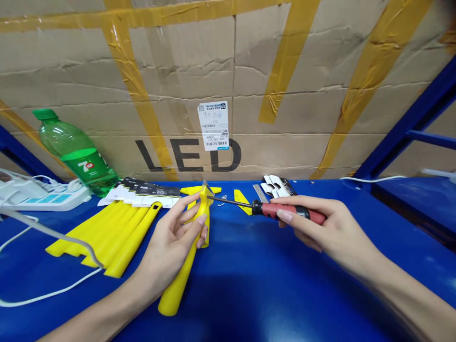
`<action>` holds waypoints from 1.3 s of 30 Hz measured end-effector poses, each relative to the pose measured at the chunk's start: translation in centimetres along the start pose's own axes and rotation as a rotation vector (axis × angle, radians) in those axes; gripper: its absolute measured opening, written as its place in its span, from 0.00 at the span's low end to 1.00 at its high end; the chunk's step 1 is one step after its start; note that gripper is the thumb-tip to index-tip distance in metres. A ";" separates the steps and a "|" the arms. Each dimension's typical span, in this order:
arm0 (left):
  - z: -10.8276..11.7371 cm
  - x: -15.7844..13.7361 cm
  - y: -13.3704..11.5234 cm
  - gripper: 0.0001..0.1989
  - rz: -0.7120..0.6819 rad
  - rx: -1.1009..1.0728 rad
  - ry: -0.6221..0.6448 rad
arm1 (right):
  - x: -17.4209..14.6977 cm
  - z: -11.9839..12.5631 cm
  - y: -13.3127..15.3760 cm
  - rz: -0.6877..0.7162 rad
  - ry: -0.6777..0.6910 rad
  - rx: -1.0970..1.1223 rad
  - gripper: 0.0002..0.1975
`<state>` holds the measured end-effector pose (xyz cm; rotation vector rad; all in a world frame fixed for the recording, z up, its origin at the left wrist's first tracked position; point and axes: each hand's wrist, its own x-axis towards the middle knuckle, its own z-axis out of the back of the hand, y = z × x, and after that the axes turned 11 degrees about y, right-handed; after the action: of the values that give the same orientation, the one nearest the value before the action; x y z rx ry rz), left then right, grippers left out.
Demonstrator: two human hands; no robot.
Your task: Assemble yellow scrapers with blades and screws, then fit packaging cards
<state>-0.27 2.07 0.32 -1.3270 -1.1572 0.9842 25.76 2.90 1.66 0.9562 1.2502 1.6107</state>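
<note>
My left hand (178,235) is closed around a yellow scraper (177,289), near its head, with the long handle slanting down toward me. In my right hand (329,221) is a screwdriver (294,211) with a red and black handle. Its shaft points left, and the tip meets the scraper's head; whether it sits in a screw is too small to tell. Behind my left hand lie more yellow plastic parts, one of them a loose yellow piece (242,200) beyond the screwdriver shaft. A few small screws (223,199) rest between these parts.
Several yellow handles (121,237) with black-and-white packages (153,190) lie at left on the blue table (270,294). A green bottle (76,149), a power strip (59,197) and white cables stand beyond. Blades (261,194) and a card lie at back right, before a large cardboard box (192,71).
</note>
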 end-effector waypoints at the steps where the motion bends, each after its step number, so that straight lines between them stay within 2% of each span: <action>1: 0.1 0.0 0.0 0.28 0.000 0.000 -0.005 | 0.1 -0.1 0.0 -0.038 0.009 0.046 0.18; 6: 0.4 0.0 0.2 0.27 0.000 0.014 -0.001 | 0.4 -0.2 -0.4 -0.165 0.050 0.255 0.19; 11: 0.7 0.0 0.5 0.25 -0.037 0.046 0.014 | 0.6 0.2 -1.1 -0.235 0.099 0.383 0.16; 14: 0.4 -0.1 0.0 0.24 -0.046 0.051 0.042 | 0.8 0.5 -1.4 -0.319 0.131 0.526 0.12; 16: 0.1 -0.2 -0.5 0.25 -0.040 0.047 0.064 | 1.0 0.7 -1.5 -0.366 0.168 0.622 0.14; 20: -0.1 -0.2 -1.4 0.34 0.044 -0.030 0.046 | 1.2 1.2 -0.9 -0.313 0.171 0.672 0.12; 22: 0.0 0.0 -1.4 0.38 0.091 -0.068 0.022 | 1.1 1.8 -0.4 -0.248 0.072 0.699 0.10; 25: 0.1 0.6 -1.5 0.37 0.127 -0.062 0.057 | 0.9 2.9 0.1 -0.129 -0.092 0.692 0.16; 27: 0.0 1.2 -1.7 0.35 0.158 -0.035 0.085 | 0.8 3.6 0.3 -0.089 -0.084 0.618 0.22; 29: -0.4 1.8 -2.1 0.37 0.206 -0.004 0.078 | 0.7 4.0 0.2 -0.089 -0.014 0.478 0.25; 31: -0.9 2.5 -2.5 0.39 0.230 0.029 0.071 | 0.6 4.0 -0.1 -0.085 0.005 0.227 0.21; 33: -1.4 3.1 -2.7 0.39 0.223 0.081 0.108 | 0.5 3.7 -0.5 -0.049 -0.004 -0.121 0.15; 35: -1.8 3.6 -2.8 0.39 0.206 0.139 0.150 | 0.5 3.1 -1.0 0.008 0.050 -0.455 0.11; 37: -2.1 4.0 -2.6 0.38 0.196 0.184 0.169 | 0.4 2.5 -1.4 0.038 0.131 -0.675 0.14; 39: -2.3 4.4 -2.3 0.37 0.180 0.208 0.171 | 0.4 1.9 -1.8 0.033 0.177 -0.798 0.16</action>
<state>2.58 5.80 3.05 -1.3343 -0.7939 1.0671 27.71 4.08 0.28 0.3336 0.5836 2.0074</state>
